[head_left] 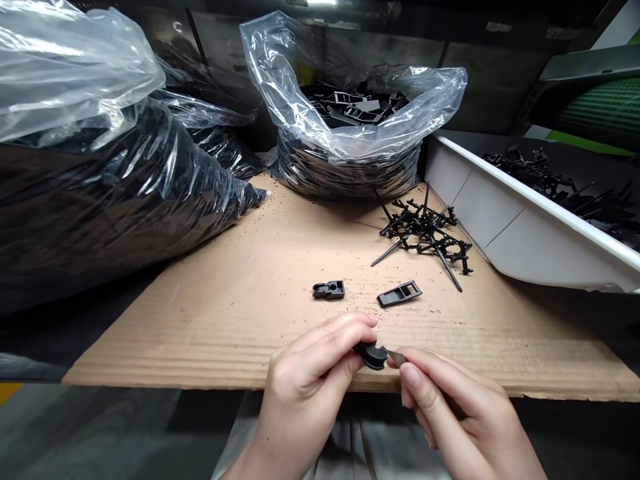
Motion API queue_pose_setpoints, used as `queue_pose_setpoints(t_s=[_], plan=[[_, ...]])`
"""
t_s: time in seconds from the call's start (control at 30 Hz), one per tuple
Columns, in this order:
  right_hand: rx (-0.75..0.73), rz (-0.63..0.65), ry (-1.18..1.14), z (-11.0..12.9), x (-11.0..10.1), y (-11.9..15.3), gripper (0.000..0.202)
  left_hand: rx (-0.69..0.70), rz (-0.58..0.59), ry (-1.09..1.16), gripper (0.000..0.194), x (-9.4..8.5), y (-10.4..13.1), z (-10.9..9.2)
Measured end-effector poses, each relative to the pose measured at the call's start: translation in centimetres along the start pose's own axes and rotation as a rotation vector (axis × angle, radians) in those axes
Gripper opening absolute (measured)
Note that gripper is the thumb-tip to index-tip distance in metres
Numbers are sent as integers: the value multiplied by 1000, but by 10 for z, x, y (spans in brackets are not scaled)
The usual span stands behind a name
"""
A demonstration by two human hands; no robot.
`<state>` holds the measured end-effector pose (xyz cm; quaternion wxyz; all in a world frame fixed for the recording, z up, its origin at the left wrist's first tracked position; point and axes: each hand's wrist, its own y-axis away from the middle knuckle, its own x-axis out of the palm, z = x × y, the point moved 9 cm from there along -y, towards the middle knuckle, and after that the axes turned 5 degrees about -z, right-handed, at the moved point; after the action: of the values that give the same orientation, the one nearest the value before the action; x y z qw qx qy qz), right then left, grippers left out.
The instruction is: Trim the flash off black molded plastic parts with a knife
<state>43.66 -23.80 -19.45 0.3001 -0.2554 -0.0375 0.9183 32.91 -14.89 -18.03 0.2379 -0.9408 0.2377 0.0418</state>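
Observation:
My left hand (313, 377) pinches a small black plastic part (371, 355) between thumb and fingers near the front edge of a cardboard sheet (240, 320). My right hand (450, 407) meets it from the right, holding a thin dark piece (397, 358) against that part. Two loose black plastic clips lie on the cardboard just beyond my hands, one at the left (329, 290) and one at the right (399, 293).
A tangle of black plastic sprues (425, 233) lies at the right of the cardboard. An open clear bag of black parts (350, 133) stands at the back. Large bags (90, 173) fill the left. A white tray with sprues (520, 220) sits at the right.

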Motion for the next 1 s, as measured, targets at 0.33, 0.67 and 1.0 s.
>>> queue_pose_setpoints(t_s=[0.33,0.67,1.0], plan=[[85,290,-110,2,10,-12,24,8,77,15,36,2,2,0],[393,401,-355,-15,12,6,16,-67,109,43,33,5,-4,1],[234,-226,-269,-15,-14,-10,19,-137,207,-10,28,8,2,-4]])
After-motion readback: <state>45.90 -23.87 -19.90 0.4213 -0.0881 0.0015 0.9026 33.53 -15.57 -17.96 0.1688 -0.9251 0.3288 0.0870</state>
